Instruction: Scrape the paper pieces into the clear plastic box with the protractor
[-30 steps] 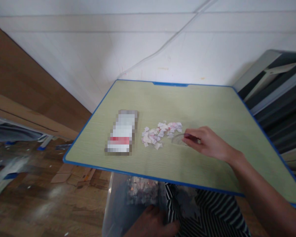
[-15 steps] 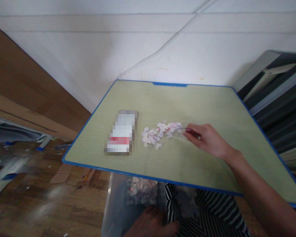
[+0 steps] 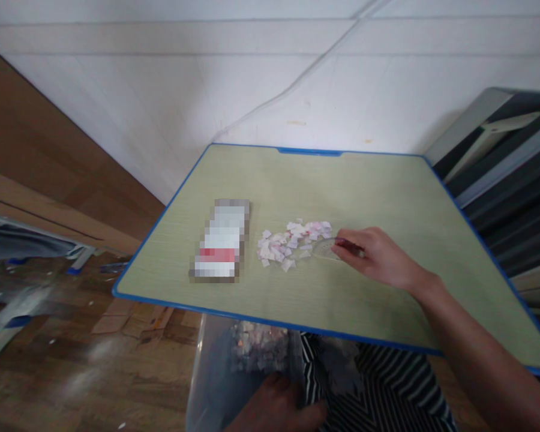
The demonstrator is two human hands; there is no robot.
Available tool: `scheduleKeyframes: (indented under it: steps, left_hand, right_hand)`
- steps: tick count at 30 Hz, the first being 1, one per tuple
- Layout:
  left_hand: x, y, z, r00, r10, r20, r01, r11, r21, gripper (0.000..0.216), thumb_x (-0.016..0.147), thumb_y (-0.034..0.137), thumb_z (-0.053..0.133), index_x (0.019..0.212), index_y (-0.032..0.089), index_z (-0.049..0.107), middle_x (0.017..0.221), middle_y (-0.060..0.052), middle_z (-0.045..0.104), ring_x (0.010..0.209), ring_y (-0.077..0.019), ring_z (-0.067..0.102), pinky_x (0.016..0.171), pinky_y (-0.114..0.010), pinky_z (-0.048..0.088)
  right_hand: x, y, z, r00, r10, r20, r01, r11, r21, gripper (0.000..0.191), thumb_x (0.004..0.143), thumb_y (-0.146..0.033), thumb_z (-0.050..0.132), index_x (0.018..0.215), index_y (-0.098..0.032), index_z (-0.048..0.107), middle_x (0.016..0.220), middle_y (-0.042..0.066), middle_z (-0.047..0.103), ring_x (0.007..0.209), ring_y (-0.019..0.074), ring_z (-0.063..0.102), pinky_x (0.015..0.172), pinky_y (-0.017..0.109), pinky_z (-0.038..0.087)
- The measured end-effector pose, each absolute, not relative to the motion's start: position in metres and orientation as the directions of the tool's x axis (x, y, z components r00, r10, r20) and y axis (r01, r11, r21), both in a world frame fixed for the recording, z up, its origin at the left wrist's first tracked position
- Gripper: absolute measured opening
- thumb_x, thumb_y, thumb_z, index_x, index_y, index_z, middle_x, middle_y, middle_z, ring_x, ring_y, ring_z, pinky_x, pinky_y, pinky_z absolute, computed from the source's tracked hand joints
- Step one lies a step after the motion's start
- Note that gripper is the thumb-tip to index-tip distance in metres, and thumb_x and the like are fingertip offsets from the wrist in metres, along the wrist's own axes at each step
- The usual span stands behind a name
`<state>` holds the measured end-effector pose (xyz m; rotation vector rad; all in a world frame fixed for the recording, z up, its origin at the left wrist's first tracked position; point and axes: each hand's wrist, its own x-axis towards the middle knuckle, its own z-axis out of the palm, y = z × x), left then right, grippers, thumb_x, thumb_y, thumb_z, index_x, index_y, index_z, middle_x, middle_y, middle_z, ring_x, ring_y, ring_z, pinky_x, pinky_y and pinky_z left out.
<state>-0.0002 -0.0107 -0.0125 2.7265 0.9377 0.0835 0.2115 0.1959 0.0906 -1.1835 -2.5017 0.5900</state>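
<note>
My right hand is closed, pinching the right side of a clear protractor whose curved edge points left. The protractor lies low over the table, at the right end of a pile of small white and pinkish paper squares. Something dark red shows at the pinching fingers; I cannot make out what it is. At the bottom, my left hand rests over a clear plastic bin, thumb apart from its loosely bent fingers, with nothing visible in it. Inside the bin is a heap of similar small pieces.
The pale green table has a blue rim and stands against a white wall. A blurred-out phone-like rectangle lies left of the paper. Large cardboard leans at left. Folded dark panels stand at right.
My right hand has drawn the protractor slightly left and toward me, and its arc now shows more fully. A few paper squares beside it have shifted. My left hand stays put.
</note>
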Motion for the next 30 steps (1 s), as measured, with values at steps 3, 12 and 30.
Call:
scheduleKeyframes:
  steps: [3,12,30]
  left_hand:
    - [0.0,-0.01,-0.011,0.789,0.613,-0.025,0.597,-0.758,0.264,0.04,0.085,0.03,0.073,0.11,0.026,0.042,0.076,0.003,0.062,0.06,-0.0187,0.061,0.054,-0.026,0.046]
    - [-0.002,-0.011,-0.011,0.79,0.613,-0.028,0.596,-0.755,0.275,0.037,0.087,0.028,0.069,0.114,0.026,0.043,0.074,0.002,0.061,0.06,-0.0199,0.061,0.055,-0.027,0.048]
    - [0.0,-0.009,-0.005,0.797,0.588,-0.141,0.601,-0.746,0.288,0.042,0.085,0.029,0.073,0.116,0.027,0.045,0.08,0.001,0.063,0.065,-0.0204,0.062,0.057,-0.027,0.048]
  right_hand:
    - [0.213,0.196,0.09,-0.598,0.79,0.136,0.643,0.574,-0.506,0.025,0.087,-0.027,0.046,0.064,-0.019,0.046,0.051,-0.004,0.043,0.045,0.0086,0.039,0.049,0.025,0.025]
    - [0.214,0.197,0.087,-0.619,0.773,0.143,0.617,0.59,-0.521,0.025,0.088,-0.028,0.046,0.065,-0.018,0.05,0.052,-0.003,0.045,0.045,0.0084,0.04,0.049,0.025,0.025]
    - [0.211,0.196,0.09,-0.624,0.775,0.098,0.659,0.59,-0.467,0.027,0.089,-0.029,0.044,0.066,-0.018,0.051,0.053,-0.001,0.047,0.046,0.0097,0.042,0.051,0.026,0.024]
